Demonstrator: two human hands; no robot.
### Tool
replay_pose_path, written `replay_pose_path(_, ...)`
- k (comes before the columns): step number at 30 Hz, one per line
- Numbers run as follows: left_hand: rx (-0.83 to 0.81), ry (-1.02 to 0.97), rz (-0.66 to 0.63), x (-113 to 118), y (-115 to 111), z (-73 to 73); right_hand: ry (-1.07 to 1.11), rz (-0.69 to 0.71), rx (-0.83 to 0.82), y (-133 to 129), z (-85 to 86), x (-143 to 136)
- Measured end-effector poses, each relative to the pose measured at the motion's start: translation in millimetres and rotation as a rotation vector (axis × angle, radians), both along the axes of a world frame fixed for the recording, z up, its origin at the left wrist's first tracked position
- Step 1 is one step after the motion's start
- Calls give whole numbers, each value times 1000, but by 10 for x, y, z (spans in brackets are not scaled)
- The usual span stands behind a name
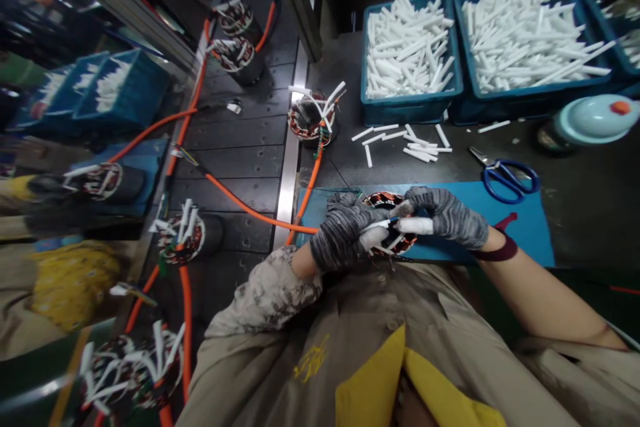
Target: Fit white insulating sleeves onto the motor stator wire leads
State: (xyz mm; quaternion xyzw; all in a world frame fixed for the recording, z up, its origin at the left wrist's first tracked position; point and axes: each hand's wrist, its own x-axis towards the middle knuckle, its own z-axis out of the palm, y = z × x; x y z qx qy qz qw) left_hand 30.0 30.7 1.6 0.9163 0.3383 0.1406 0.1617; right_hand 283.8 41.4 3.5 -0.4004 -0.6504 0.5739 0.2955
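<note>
In front of my body a motor stator (384, 200) with copper windings lies on a blue mat (530, 227), partly covered by my hands. Both hands wear grey knitted gloves with white wrapping on the thumbs. My left hand (345, 227) is closed at the stator's left side, its fingers pinching a thin wire lead (393, 219) with white and blue on it. From the right, my right hand (445, 217) pinches at the same lead, fingertips over the windings. The exact grip of the fingertips is partly hidden.
Blue bins (413, 107) of white sleeves stand behind the mat, with loose sleeves (423, 150) before them. Blue-handled scissors (510, 180) and a light-blue bottle (590, 121) are at right. Another stator (313, 117) and orange cables (245, 203) lie left, near a co-worker's gloved hand (47, 185).
</note>
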Motion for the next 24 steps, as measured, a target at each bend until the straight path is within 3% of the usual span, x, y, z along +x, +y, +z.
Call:
replay_pose_path(7, -250, -174, -49, -3, 73, 55, -77, -43, 118, -47, -116, -95)
replay_pose_path(14, -35, 273, 15, 159, 97, 156, -261, -71, 425, -84, -64, 13)
replay_pose_path(17, -13, 366, -27, 329, 101, 179, -139, -103, 205, -86, -71, 210)
replay_pose_path(20, 79, 317, -22, 555, 98, 146, -58, -196, -63, -99, -112, 341)
replay_pose_path(22, 156, 222, 11, 635, 94, 123, -51, -258, -135, -124, -137, 378)
replay_pose_path(24, 201, 133, 54, 564, 96, 123, -59, -274, -167, -165, -158, 398)
